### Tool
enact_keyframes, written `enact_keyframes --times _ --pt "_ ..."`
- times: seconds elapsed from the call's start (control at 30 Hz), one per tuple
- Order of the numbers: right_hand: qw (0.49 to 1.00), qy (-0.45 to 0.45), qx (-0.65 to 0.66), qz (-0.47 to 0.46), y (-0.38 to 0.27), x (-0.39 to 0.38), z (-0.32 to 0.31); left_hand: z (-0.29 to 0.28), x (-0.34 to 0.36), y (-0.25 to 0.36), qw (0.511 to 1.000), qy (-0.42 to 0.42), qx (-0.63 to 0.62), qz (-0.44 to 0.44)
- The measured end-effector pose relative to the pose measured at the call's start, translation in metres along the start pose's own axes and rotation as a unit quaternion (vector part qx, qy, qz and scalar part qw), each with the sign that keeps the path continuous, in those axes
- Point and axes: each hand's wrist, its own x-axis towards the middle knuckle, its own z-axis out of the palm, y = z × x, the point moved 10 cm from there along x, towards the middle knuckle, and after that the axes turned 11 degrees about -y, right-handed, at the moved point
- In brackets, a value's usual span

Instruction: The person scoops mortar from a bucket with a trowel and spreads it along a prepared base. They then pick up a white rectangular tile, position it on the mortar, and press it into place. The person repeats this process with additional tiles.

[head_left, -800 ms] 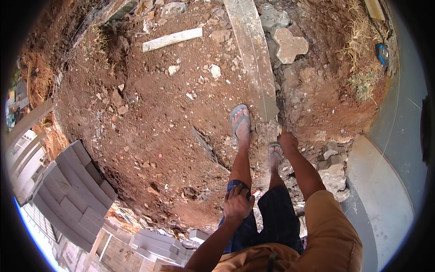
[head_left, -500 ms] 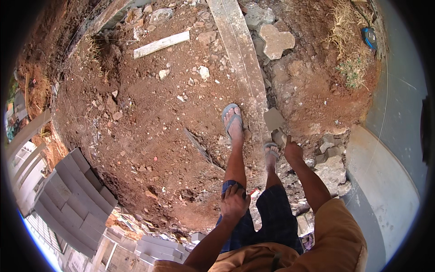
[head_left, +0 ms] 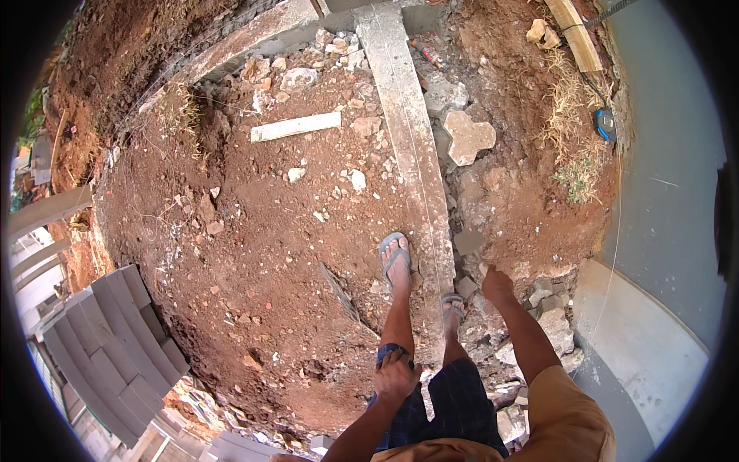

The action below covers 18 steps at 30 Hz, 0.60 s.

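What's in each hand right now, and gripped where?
Right hand: a trowel, held by its handle. Left hand: rests on the left leg, with no held object visible.

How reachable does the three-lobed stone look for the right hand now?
Probably no: the right hand is occupied with a trowel, and the three-lobed stone lies well beyond it.

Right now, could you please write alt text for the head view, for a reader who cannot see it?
A person's right hand holds a trowel beside a long concrete strip, while the left hand rests on the left leg. Reddish soil with scattered stones lies on both sides.
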Motion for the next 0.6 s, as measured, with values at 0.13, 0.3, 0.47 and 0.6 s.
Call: enact_keyframes --times 0.13,0.3,0.47,0.6 --pt "0.989 0.128 -0.009 -0.076 -0.106 0.054 -0.128 -0.003 0.012 -0.01 1.0 -0.006 -0.016 0.012" --pt "1.0 0.011 -0.006 -0.009 -0.107 0.073 -0.088 -0.049 0.001 -0.01 0.995 0.0 -0.103 -0.007" --pt "0.946 -0.246 -0.21 0.038 -0.001 0.036 -0.062 -0.077 0.007 0.001 0.988 0.048 -0.142 0.032" --pt "0.986 -0.113 -0.11 0.059 -0.01 -0.018 -0.175 -0.121 0.004 0.011 0.986 0.019 -0.166 -0.003"
